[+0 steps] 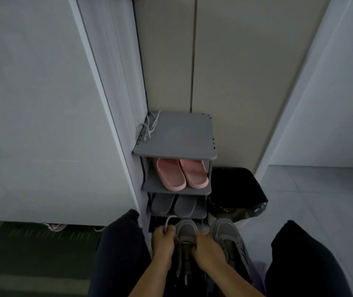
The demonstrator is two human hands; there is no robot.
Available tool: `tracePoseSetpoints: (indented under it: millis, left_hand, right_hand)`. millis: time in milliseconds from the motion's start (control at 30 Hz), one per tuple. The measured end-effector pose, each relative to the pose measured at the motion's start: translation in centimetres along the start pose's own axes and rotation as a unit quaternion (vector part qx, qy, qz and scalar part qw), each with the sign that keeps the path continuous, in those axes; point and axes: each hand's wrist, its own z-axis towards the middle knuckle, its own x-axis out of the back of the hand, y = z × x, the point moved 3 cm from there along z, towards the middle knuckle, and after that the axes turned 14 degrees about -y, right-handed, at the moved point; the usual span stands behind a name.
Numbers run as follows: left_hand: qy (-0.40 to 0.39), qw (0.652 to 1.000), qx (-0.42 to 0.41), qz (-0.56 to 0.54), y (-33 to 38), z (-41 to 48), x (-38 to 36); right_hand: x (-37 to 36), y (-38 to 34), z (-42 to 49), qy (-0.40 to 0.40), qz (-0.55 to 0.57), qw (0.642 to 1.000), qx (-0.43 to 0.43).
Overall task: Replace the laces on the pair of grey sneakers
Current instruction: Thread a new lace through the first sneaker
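A seated person worked on a grey sneaker (186, 231) that stood on the floor (312, 202) between two dark-trousered knees, its toe pointing at the foot of a grey shoe rack (184, 138). The left hand (162, 242) was clenched at the sneaker's left side, its fingers (160, 230) grasping a white lace (168, 221) that rose out of the fist in a short loop towards the rack's lowest shelf. The right hand (207, 252) lay on the sneaker's right side, its fingers (201, 236) curled over the row of eyelets and gripping the shoe there, so the sneaker's toe showed between the two hands while the rest ran back under them. Whether the lace was threaded through an eyelet could not be told in the dim light.

The second sneaker (224, 232) stood on the floor just beside the first, to its right and clear of both hands. A tangle of pale laces (148, 127) lay at the rear left corner of the rack's top shelf. Pink slippers (182, 173) sat on the shelf below, grey slippers (174, 203) on the next. A black bag (235, 189) stood against the rack's right side.
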Motion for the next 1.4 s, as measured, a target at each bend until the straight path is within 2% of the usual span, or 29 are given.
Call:
tracePoseSetpoints:
  millis: [133,234,334,434,501,567,701,801,934,1068,1402]
  left_hand:
    - [0.051,0.995,-0.069,-0.041,1.9,0.6,1.0]
    - [0.029,0.996,-0.084,0.017,3.2,0.6,1.1]
    - [-0.014,0.992,-0.103,0.076,5.0,0.3,1.4]
    - [-0.052,0.981,-0.188,0.01,9.7,-1.6,1.9]
    - [-0.075,0.959,-0.266,-0.062,14.2,-3.7,2.0]
    - [-0.107,0.928,-0.344,-0.097,19.0,-6.0,1.7]
    - [-0.149,0.885,-0.427,-0.109,27.2,-10.0,0.7]
    - [-0.144,0.876,-0.447,-0.112,31.3,-11.9,0.2]
    - [-0.162,0.871,-0.452,-0.108,34.2,-13.5,-0.7]
    - [-0.18,0.865,-0.442,-0.155,35.1,-14.4,-1.4]
    - [-0.162,0.859,-0.452,-0.179,35.9,-15.4,-1.4]
  right_hand:
    - [0.2,0.3,-0.3,0.004,-0.026,1.0,0.003]
    - [0.4,0.5,-0.7,-0.006,-0.015,1.0,-0.003]
    - [1.2,0.4,-1.4,-0.061,0.062,0.995,0.048]
    - [5.0,0.0,-3.3,-0.103,0.216,0.96,0.145]
    - [9.4,-1.3,-5.5,-0.069,0.335,0.913,0.224]
    - [14.8,-3.3,-8.1,0.022,0.389,0.876,0.284]
    - [23.8,-7.0,-12.4,0.228,0.354,0.839,0.345]
    - [27.8,-9.7,-14.8,0.277,0.309,0.825,0.382]
    - [31.0,-12.3,-16.8,0.291,0.316,0.799,0.421]
    - [33.0,-14.0,-18.2,0.322,0.327,0.766,0.45]
    - [34.1,-16.1,-18.5,0.277,0.338,0.784,0.441]
